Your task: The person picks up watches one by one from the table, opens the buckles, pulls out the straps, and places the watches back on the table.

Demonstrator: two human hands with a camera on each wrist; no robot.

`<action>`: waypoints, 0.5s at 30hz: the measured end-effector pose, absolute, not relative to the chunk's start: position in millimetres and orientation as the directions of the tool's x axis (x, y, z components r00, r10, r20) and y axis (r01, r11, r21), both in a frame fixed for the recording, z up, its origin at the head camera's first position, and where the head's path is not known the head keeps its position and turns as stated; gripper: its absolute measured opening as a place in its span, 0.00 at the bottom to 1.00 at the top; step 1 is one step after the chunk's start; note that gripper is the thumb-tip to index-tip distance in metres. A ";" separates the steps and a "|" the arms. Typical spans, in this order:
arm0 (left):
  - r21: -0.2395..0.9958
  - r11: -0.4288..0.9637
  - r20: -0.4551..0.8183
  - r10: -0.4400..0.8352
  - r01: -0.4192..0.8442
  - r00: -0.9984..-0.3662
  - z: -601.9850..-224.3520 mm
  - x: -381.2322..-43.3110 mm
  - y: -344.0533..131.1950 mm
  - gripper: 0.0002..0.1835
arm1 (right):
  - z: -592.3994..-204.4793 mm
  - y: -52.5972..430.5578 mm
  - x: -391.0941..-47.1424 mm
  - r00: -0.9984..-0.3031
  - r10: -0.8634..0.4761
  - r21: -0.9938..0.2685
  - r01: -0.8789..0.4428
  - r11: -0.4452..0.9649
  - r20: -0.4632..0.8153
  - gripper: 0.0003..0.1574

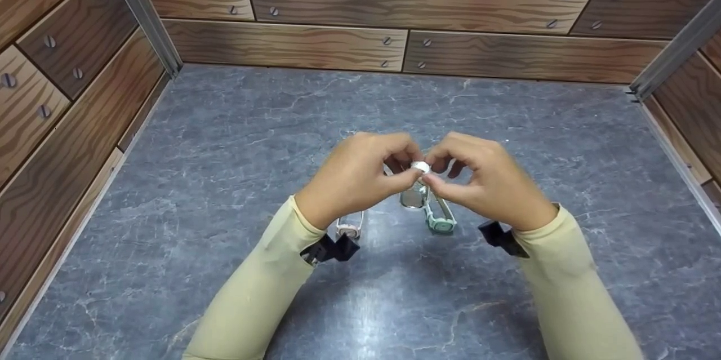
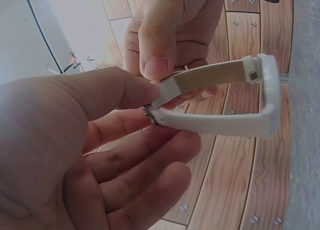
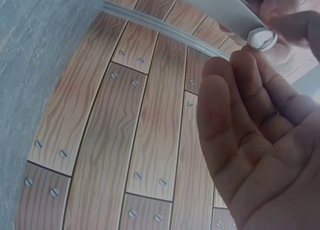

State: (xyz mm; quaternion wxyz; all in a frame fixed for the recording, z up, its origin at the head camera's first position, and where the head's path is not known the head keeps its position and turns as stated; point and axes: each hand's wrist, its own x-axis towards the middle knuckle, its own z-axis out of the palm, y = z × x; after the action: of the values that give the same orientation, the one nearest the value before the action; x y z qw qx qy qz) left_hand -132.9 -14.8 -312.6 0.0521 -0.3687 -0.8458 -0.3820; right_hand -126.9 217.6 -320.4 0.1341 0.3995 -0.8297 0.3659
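Note:
Both hands hold a white wristwatch (image 2: 272,97) up in front of the body, its strap bent round into a loop. At the buckle end, the left hand (image 1: 363,177) pinches the strap between thumb and forefinger, its other fingers fanned out below. The right hand (image 1: 487,180) grips the other strap part with thumb and fingertips, close against the left fingertips. In the head view the watch's case hangs below the fingers. The right wrist view shows a curled white strap end (image 3: 261,38) between the fingertips.
A green wristwatch (image 1: 442,225) lies on the grey marbled table (image 1: 394,303) below the right hand. Near the left wrist lies a pale pink wristwatch (image 1: 349,230), partly covered by the black wrist camera (image 1: 332,248). Wood-patterned walls (image 1: 428,2) enclose the table at the back and sides.

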 end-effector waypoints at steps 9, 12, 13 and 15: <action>0.615 0.460 0.335 0.582 0.640 -0.741 -312.4 -132.7 -13.1 0.04 | -321.6 217.5 -126.6 -0.642 -0.567 -0.455 -0.766 0.454 0.517 0.06; 0.622 0.456 0.334 0.581 0.637 -0.742 -312.4 -132.6 -13.2 0.05 | -321.5 217.4 -126.4 -0.632 -0.567 -0.439 -0.775 0.455 0.528 0.06; 0.621 0.456 0.334 0.581 0.637 -0.742 -312.5 -132.6 -13.2 0.05 | -321.5 217.5 -126.4 -0.625 -0.569 -0.429 -0.780 0.455 0.534 0.06; 0.622 0.457 0.328 0.586 0.636 -0.741 -312.7 -132.5 -13.3 0.05 | -321.8 217.2 -126.3 -0.599 -0.577 -0.390 -0.800 0.456 0.555 0.07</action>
State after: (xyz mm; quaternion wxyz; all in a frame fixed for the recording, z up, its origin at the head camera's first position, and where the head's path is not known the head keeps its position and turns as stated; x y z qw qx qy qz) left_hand -132.5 -13.3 -312.7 0.0330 -0.3580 -0.8528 -0.3787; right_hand -126.3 217.2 -321.8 0.1744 0.4122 -0.8352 0.3196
